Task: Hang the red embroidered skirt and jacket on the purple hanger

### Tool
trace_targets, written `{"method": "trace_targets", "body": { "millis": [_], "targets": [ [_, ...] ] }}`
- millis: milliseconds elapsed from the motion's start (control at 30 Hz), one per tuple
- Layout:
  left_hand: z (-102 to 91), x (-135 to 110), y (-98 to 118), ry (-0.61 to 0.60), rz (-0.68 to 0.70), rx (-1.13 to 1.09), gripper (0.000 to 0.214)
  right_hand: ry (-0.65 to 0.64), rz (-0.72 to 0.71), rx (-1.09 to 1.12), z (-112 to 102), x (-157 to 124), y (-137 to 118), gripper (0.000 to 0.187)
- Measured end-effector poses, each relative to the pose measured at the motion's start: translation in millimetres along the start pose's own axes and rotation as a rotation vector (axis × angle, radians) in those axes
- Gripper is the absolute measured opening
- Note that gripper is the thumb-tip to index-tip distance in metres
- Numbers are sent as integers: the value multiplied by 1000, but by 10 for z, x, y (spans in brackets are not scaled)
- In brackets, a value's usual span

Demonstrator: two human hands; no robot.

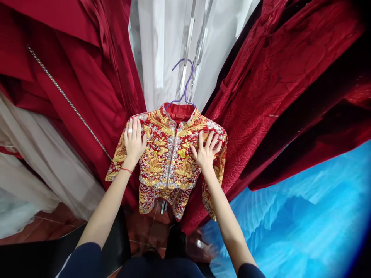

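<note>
A red jacket with dense gold embroidery [166, 158] hangs in front of me on a purple hanger [184, 83]. My left hand [133, 141] lies flat on its left chest and shoulder, fingers stretched out, a ring on one finger and a red string at the wrist. My right hand [206, 150] rests on the right chest with its fingers spread. Neither hand grips anything. A silver trim runs down the jacket's middle between my hands.
Dark red gowns hang on the left [87, 77] and right [275, 85]. White fabric [162, 50] hangs behind the jacket, pale cream cloth [37, 154] at the left. A bright blue ruffled dress [304, 216] fills the lower right. A silver chain [66, 100] crosses the left gown.
</note>
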State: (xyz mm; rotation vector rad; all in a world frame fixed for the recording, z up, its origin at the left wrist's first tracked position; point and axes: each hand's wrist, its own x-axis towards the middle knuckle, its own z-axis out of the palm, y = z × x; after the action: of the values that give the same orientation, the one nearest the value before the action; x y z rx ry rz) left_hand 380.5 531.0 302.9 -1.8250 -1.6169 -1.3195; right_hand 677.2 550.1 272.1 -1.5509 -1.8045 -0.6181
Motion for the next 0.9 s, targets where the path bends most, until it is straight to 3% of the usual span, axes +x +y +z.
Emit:
{"method": "trace_targets", "body": {
  "millis": [333, 567, 733, 900],
  "targets": [
    [92, -41, -8, -77, 10, -64, 64, -68, 5, 2, -156, -37, -98, 66],
    [-29, -148, -18, -98, 35, -64, 70, -91, -90, 21, -349, -179, -71, 67],
    [-146, -44, 178, 30, 7, -103, 71, 35, -31, 318, -451, -270, -304, 46],
    [-140, 517, 539, 26, 105, -125, 63, -32, 130, 788, -383, -83, -812, 35]
  ]
}}
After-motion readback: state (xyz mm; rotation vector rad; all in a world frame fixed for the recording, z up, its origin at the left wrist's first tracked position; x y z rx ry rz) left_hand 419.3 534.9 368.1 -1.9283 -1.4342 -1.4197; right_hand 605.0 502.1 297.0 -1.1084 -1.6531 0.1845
